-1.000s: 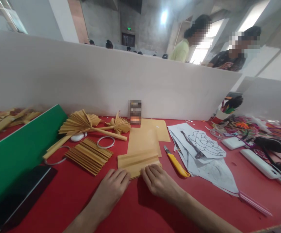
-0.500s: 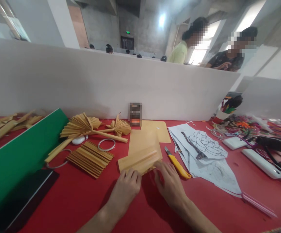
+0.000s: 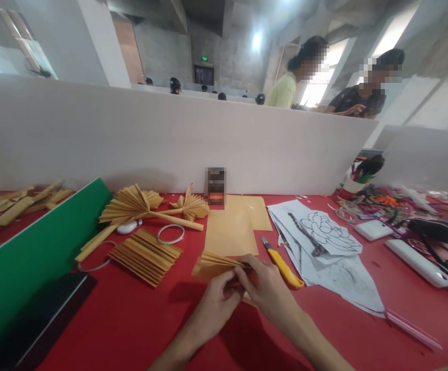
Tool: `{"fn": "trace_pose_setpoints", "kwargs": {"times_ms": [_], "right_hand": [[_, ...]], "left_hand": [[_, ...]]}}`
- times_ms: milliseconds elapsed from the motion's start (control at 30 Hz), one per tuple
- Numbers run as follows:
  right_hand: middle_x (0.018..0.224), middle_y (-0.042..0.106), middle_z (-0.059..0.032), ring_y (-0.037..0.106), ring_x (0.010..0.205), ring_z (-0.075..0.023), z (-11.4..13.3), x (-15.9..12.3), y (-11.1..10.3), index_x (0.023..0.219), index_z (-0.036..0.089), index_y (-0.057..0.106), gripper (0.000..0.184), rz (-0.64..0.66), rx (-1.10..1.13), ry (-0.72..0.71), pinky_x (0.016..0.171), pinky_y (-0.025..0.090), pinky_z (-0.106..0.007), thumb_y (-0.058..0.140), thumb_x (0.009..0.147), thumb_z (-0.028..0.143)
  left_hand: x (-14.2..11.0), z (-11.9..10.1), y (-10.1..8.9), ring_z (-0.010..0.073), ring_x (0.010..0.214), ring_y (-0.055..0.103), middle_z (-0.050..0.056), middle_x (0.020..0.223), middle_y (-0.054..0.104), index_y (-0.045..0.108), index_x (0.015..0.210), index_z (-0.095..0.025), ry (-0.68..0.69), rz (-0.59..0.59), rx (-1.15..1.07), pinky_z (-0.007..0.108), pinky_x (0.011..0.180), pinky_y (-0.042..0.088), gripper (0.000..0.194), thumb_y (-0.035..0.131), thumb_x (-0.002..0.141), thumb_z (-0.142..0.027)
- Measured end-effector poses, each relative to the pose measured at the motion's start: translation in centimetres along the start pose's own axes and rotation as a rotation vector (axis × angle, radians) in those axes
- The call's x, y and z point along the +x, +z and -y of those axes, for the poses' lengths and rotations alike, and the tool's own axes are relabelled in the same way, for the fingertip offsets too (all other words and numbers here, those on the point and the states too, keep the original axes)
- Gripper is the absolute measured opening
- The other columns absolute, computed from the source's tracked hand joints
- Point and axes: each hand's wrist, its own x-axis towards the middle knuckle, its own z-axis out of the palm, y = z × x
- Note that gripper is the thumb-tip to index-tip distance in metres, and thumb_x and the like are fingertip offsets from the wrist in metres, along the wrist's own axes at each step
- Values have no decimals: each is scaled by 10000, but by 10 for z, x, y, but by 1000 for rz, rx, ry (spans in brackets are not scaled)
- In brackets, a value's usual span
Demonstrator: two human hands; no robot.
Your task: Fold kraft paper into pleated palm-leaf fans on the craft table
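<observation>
Both my hands close on a partly pleated sheet of brown paper (image 3: 216, 262), raised a little off the red table. My left hand (image 3: 220, 303) pinches its near edge. Over the right end of the sheet curl the fingers of my right hand (image 3: 261, 281), touching the left fingertips. Just beyond lie flat brown sheets (image 3: 229, 234). To the left rests a finished pleated sheet (image 3: 146, 257) beside a ring of pale cord (image 3: 170, 234). A yellow utility knife (image 3: 283, 263) lies right of my right hand.
Pleated paper fans (image 3: 131, 206) with rolled handles lie at the back left by a green board (image 3: 42, 257). White papers with a flower drawing (image 3: 330, 232) spread rightward. A white power bank (image 3: 419, 263), a pen cup (image 3: 353, 186) and tangled clutter stand far right. A white partition (image 3: 150, 139) closes the back.
The brown sheet has been lifted from the table, its folds now gathered and edge-on. My hands have come together on it, the left moving right.
</observation>
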Motion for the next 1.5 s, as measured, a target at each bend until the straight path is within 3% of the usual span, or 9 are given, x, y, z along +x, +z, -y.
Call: {"fn": "trace_pose_setpoints", "kwargs": {"times_ms": [133, 267, 367, 433, 533, 600, 667, 967, 1500], "right_hand": [[951, 772, -49, 721, 803, -195, -6, 8, -15, 1098, 206, 661, 194, -213, -263, -266, 710, 522, -306, 509, 1038, 100], [1253, 744, -116, 673, 1117, -266, -8, 14, -23, 1341, 168, 618, 384, -438, -577, -624, 1018, 464, -463, 581, 989, 17], [1178, 762, -106, 664, 1029, -255, -19, 12, -10, 1309, 158, 643, 349, -420, -682, -682, 984, 461, -468, 591, 989, 29], [1082, 765, -88, 656, 970, -247, -32, 6, 5, 1256, 163, 662, 297, -334, -683, -640, 928, 463, -448, 554, 1007, 41], [980, 741, -76, 643, 904, -244, -51, -2, 25, 1185, 167, 671, 215, -144, -631, -534, 847, 459, -419, 591, 1003, 84], [952, 726, -66, 639, 884, -236, -59, -6, 31, 1174, 178, 668, 200, -25, -572, -479, 822, 456, -396, 640, 988, 107], [944, 722, -50, 640, 878, -221, -63, -7, 34, 1161, 203, 672, 189, 21, -487, -429, 812, 447, -369, 655, 991, 122], [870, 699, -11, 620, 830, -200, -63, 10, 37, 976, 215, 634, 160, 53, -292, -212, 814, 400, -338, 531, 1049, 116], [983, 692, -43, 601, 943, -202, -70, 21, 32, 1022, 221, 694, 189, 118, -204, -281, 893, 440, -355, 533, 1054, 127]], "left_hand": [[9, -12, -20, 298, 1185, 700, 133, 1251, 747, 692, 1234, -183, -9, -128, -114, 437, 1041, 558, 373, 715, 913, -374], [19, -12, -36, 280, 1205, 693, 110, 1389, 661, 423, 1506, -296, 237, -379, -20, 433, 1032, 573, 740, 789, 865, -355], [14, -1, -58, 302, 1294, 632, 128, 1609, 417, 214, 1583, -382, 379, -468, 335, 443, 995, 594, 963, 812, 834, -290], [6, 6, -76, 343, 1389, 534, 138, 1640, 341, 357, 1532, -348, 475, -496, 761, 491, 1042, 553, 779, 765, 876, -247], [-5, 7, -95, 363, 1354, 531, 91, 1463, 566, 659, 1236, -305, 508, -218, 1294, 575, 1095, 462, 292, 651, 968, -188], [-7, 4, -101, 302, 1180, 627, 62, 1245, 697, 704, 1097, -270, 496, 0, 1389, 502, 1014, 504, 162, 579, 1024, -200], [-6, 1, -101, 252, 1045, 654, 46, 1116, 731, 709, 1062, -249, 444, 81, 1350, 430, 935, 525, 172, 537, 1056, -237], [0, 10, -94, 210, 1063, 666, 19, 1126, 728, 699, 1138, -276, 212, -97, 1067, 369, 972, 524, 217, 497, 1065, -251], [-3, -2, -93, 210, 1086, 628, 56, 1132, 671, 732, 1207, -257, 354, 132, 1130, 342, 952, 552, 274, 499, 1072, -206]]}}
